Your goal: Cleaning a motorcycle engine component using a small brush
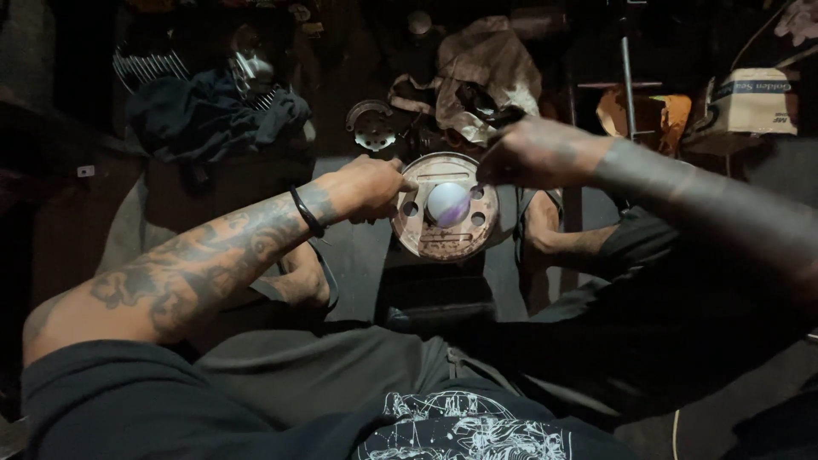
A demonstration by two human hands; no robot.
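Note:
A round rusty metal plate (430, 234) with several holes stands on edge in front of me, with a pale rounded hub (448, 204) at its middle. My left hand (368, 186) grips the plate's left rim; a dark band circles that wrist. My right hand (530, 152), blurred, closes on the plate's upper right rim. Whether it holds a small tool I cannot tell.
A second round metal part (372, 125) lies behind the plate. A dark blue cloth (209, 115) sits at back left, a crumpled dirty rag (487, 72) at back centre, a cardboard box (754, 100) at right. My knees flank a dark stand (434, 294) below the plate.

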